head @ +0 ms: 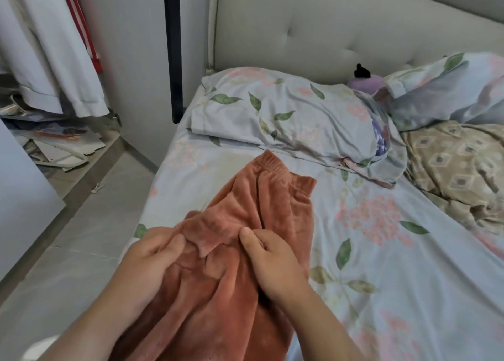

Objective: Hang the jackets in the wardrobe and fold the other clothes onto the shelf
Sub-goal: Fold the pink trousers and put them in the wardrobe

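Rust-orange plush fleece garment (253,197), probably pants going by the ribbed elastic band (270,161), lies along the left edge of the bed with the pale-blue floral sheet (409,251). The band end rests on the sheet just short of the floral pillow (286,115), and the near end is bunched up in both hands. Left hand (152,254) pinches a fold between thumb and curled fingers; right hand (272,262) does the same just beside it, so the two grips sit close together on one ridge of fabric. Judged step: straightening it for a fold, shelf not in view. Risks: the grips are narrow, so the wide fleece sags on both sides and the fold may come out crooked or doubled. The fabric is thick and slippery-looking, so a light pinch may let a layer slide out. The garment hugs the left edge, so a pull that way could drag the loose part off onto the grey tiled floor (81,238). Tugging toward the body could rumple the sheet. The beige diamond-pattern blanket (458,164) at the right edge is well apart, so no snag there. A white garment (54,60) hangs at far left.
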Action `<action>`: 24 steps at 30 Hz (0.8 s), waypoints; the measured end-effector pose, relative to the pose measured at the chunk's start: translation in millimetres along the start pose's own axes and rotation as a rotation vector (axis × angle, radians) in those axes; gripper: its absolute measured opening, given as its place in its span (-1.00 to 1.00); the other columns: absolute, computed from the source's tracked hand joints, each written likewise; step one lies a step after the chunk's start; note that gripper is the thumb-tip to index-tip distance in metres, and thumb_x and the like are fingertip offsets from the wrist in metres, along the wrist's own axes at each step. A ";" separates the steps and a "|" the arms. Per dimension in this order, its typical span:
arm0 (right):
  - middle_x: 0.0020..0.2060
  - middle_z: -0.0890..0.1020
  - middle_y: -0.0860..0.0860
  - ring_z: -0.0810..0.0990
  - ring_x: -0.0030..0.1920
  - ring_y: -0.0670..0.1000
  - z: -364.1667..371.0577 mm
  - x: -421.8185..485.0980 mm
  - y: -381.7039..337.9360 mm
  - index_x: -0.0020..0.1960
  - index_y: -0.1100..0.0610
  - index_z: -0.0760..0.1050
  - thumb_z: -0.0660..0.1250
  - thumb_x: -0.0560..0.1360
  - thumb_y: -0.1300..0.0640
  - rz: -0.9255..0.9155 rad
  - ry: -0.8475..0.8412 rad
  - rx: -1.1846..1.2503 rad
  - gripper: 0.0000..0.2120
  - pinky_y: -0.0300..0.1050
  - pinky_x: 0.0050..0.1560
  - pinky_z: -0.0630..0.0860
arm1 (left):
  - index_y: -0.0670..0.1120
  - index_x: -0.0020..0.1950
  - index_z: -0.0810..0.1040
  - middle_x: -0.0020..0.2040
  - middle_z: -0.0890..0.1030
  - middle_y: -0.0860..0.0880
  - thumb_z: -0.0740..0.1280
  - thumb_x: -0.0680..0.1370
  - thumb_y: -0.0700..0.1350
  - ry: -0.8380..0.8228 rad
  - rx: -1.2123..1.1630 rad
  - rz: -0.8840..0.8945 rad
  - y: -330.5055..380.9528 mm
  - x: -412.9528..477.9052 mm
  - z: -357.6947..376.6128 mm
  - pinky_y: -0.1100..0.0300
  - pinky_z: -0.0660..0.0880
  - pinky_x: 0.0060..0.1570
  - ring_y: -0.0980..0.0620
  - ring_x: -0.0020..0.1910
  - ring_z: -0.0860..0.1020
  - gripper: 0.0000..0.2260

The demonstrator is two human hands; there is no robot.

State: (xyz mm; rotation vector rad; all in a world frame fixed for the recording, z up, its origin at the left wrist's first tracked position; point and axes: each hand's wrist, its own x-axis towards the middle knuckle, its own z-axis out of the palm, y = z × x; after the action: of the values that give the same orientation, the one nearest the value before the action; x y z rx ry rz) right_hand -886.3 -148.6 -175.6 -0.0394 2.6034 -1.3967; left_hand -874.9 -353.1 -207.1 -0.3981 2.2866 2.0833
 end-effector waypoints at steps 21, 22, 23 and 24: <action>0.03 0.69 0.23 0.70 -0.02 0.18 -96.2 123.1 27.2 0.14 0.30 0.58 0.48 0.48 0.15 0.410 0.364 0.653 -0.69 0.06 0.03 0.66 | 0.02 -0.07 0.72 -0.14 0.73 0.03 0.52 0.25 0.23 -0.517 0.360 -0.277 42.1 50.1 23.9 0.15 0.58 -0.10 0.03 -0.17 0.71 -0.62; 0.01 0.70 0.19 0.70 -0.04 0.14 -88.8 127.3 38.7 0.10 0.26 0.59 0.51 0.45 0.07 0.439 0.351 0.600 -0.66 -0.02 -0.08 0.67 | -0.03 -0.07 0.72 -0.15 0.73 0.01 0.52 0.33 0.16 -0.454 0.337 -0.281 30.2 49.3 22.3 0.15 0.57 -0.09 0.03 -0.19 0.71 -0.68; -0.02 0.70 0.14 0.70 -0.08 0.11 -82.9 131.3 48.6 0.07 0.22 0.60 0.53 0.41 -0.02 0.455 0.367 0.548 -0.63 -0.10 -0.19 0.65 | -0.07 -0.10 0.71 -0.17 0.73 -0.02 0.51 0.40 0.10 -0.368 0.285 -0.297 20.3 49.6 20.8 0.18 0.56 -0.15 0.04 -0.24 0.70 -0.75; -0.05 0.70 0.10 0.70 -0.10 0.09 -78.8 135.9 56.5 0.05 0.18 0.60 0.53 0.36 -0.11 0.467 0.390 0.515 -0.57 -0.12 -0.22 0.64 | -0.10 -0.17 0.70 -0.21 0.73 -0.04 0.50 0.45 0.04 -0.284 0.222 -0.313 11.2 51.8 19.1 0.21 0.53 -0.24 0.05 -0.30 0.69 -0.79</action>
State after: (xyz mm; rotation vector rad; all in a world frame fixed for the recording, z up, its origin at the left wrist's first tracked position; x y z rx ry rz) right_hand -1030.1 -67.4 -200.4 0.9255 2.1930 -1.9576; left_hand -930.2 -342.4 -208.0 -0.3919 2.1014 1.6067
